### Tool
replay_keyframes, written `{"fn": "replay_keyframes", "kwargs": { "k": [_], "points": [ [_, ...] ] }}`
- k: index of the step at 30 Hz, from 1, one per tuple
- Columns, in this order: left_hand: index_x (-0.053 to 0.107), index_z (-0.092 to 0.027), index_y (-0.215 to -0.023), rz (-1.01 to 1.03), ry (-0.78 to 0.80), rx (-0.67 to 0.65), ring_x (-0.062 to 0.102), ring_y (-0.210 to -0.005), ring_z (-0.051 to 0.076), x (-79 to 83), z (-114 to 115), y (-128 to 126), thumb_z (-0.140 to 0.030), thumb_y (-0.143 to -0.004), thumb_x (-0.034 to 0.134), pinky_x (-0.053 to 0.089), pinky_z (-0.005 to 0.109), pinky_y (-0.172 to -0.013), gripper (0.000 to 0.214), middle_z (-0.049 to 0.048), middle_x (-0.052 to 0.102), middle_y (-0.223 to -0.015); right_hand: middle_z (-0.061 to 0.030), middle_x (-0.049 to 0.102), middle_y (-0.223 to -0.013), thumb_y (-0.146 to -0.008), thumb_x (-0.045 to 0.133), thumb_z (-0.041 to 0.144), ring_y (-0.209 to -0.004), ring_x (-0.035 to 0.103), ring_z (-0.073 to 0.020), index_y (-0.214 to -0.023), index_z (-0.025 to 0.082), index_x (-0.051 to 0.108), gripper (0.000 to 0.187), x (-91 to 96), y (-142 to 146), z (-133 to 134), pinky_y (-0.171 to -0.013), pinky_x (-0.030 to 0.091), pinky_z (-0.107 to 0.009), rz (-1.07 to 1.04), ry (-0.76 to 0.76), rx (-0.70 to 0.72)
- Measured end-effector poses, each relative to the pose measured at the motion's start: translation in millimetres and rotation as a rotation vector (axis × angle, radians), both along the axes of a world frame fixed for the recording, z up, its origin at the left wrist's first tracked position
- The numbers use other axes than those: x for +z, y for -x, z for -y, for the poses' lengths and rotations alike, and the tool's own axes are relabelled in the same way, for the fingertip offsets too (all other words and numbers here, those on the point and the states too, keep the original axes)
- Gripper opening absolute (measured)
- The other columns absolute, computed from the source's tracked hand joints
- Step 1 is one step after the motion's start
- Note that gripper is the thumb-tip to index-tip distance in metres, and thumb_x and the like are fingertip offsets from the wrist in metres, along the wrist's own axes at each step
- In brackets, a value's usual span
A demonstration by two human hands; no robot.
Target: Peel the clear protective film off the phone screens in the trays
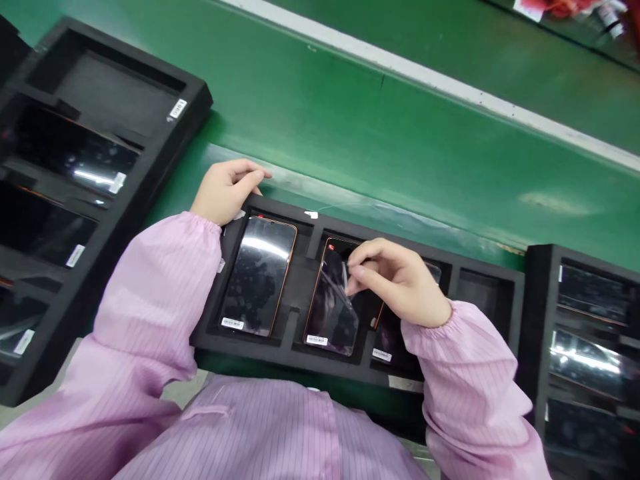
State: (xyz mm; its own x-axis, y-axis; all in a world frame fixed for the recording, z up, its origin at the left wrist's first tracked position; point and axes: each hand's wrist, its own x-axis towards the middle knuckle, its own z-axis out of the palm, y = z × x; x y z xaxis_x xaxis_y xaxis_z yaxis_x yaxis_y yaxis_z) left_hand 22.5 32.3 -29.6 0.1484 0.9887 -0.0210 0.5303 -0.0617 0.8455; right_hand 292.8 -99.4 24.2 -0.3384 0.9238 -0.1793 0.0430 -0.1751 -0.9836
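Note:
A black tray [420,250] with several compartments lies before me, phones in it. My right hand [395,280] pinches a clear protective film [345,290] that is partly lifted and folded over the middle phone [323,320]. To its left lies another phone [257,277], screen up, with a white barcode label at its lower end. My right forearm partly covers a third phone [393,340]. At the tray's back left corner is my left hand [230,190], its thumb and fingers closed together; whether anything is between them is hidden.
A larger black tray [193,107] holding several phones stands at the left, its top compartment without a phone. Another phone tray [537,320] is at the right edge. The green tabletop [400,127] carries a clear sheet behind the middle tray and a white strip [425,77] farther back.

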Motion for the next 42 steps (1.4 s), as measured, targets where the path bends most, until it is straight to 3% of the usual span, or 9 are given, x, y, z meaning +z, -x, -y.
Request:
{"fn": "replay_keyframes", "kwargs": {
  "k": [6,11,18,22,25,28,31,34,42],
  "points": [
    [0.074,-0.02,-0.096,-0.015,0.004,0.016,0.057,-0.067,0.012,2.7,2.1,-0.4,-0.03,-0.086,0.055,0.043,0.025,-0.068,0.024,-0.003,0.065,-0.066,-0.0024,0.069,-0.096,-0.084,0.07,0.022,-0.085,0.072,-0.0144,-0.096,0.018,0.073,0.013,-6.8,10.2,-0.2,-0.073,0.062,-0.022,-0.212,0.24,0.013],
    [0.074,-0.019,-0.096,-0.026,-0.01,0.024,0.056,-0.065,0.011,1.8,2.7,-0.7,-0.03,-0.086,0.055,0.042,0.024,-0.067,0.024,-0.0026,0.065,-0.065,-0.0035,0.072,-0.098,-0.079,0.075,0.023,-0.092,0.071,-0.0164,-0.101,0.021,0.075,0.021,-12.0,10.3,0.4,-0.077,0.062,-0.025,-0.249,0.286,-0.087],
    [0.075,-0.018,-0.095,-0.003,-0.03,0.017,0.057,-0.066,0.012,-2.1,0.9,0.3,-0.03,-0.085,0.056,0.042,0.025,-0.067,0.024,-0.002,0.065,-0.065,-0.0057,0.07,-0.112,-0.074,0.078,0.036,-0.095,0.07,-0.0206,-0.098,0.021,0.074,0.029,-3.9,5.8,-0.6,-0.077,0.06,-0.031,-0.195,0.311,-0.153],
    [0.075,-0.018,-0.095,-0.006,-0.032,0.026,0.057,-0.067,0.012,-1.4,0.9,-0.1,-0.03,-0.085,0.056,0.042,0.025,-0.068,0.024,-0.0028,0.065,-0.064,-0.0034,0.067,-0.075,-0.077,0.074,0.036,-0.068,0.064,-0.0141,-0.08,0.015,0.07,0.022,-5.2,4.9,-1.2,-0.065,0.055,-0.027,0.076,0.124,-0.145],
    [0.075,-0.018,-0.094,-0.001,-0.032,0.031,0.057,-0.066,0.011,-1.0,0.9,-0.5,-0.029,-0.085,0.056,0.043,0.025,-0.068,0.024,-0.0032,0.065,-0.063,0.0024,0.057,-0.068,-0.079,0.07,0.024,-0.06,0.053,-0.0106,-0.102,0.014,0.066,0.026,-7.7,1.4,0.2,-0.06,0.048,-0.026,0.37,-0.153,-0.146],
    [0.075,-0.017,-0.094,0.006,-0.045,0.026,0.057,-0.066,0.012,-2.0,0.3,-0.3,-0.028,-0.085,0.055,0.044,0.026,-0.068,0.024,-0.003,0.065,-0.063,0.0042,0.052,-0.067,-0.082,0.061,0.013,-0.063,0.052,-0.0115,-0.12,0.015,0.062,0.038,-5.6,-6.1,0.2,-0.068,0.047,-0.029,0.543,-0.344,0.047],
    [0.074,-0.019,-0.094,0.012,-0.049,0.01,0.059,-0.067,0.014,-3.3,-0.4,0.4,-0.028,-0.085,0.055,0.045,0.027,-0.069,0.022,-0.003,0.065,-0.064,-0.0001,0.055,-0.073,-0.08,0.054,0.006,-0.073,0.053,-0.0136,-0.087,0.018,0.072,0.023,-0.4,-14.7,-2.8,-0.073,0.044,-0.03,0.575,-0.487,0.154],
    [0.074,-0.021,-0.094,0.019,-0.039,0.0,0.06,-0.067,0.014,-3.3,-0.5,0.8,-0.028,-0.086,0.055,0.046,0.027,-0.07,0.021,-0.0029,0.064,-0.064,-0.0029,0.056,-0.082,-0.073,0.052,0.002,-0.08,0.052,-0.016,-0.066,0.018,0.067,0.023,2.5,-21.3,-6.6,-0.076,0.042,-0.032,0.631,-0.56,0.134],
    [0.074,-0.024,-0.092,0.005,-0.025,0.01,0.062,-0.069,0.015,-2.5,-0.9,0.2,-0.033,-0.085,0.054,0.048,0.029,-0.072,0.023,-0.0022,0.066,-0.066,-0.0039,0.061,-0.09,-0.063,0.041,-0.005,-0.088,0.053,-0.0191,-0.059,0.018,0.053,0.026,0.1,-30.3,-10.0,-0.082,0.04,-0.035,0.707,-0.589,0.148]
  ]
}}
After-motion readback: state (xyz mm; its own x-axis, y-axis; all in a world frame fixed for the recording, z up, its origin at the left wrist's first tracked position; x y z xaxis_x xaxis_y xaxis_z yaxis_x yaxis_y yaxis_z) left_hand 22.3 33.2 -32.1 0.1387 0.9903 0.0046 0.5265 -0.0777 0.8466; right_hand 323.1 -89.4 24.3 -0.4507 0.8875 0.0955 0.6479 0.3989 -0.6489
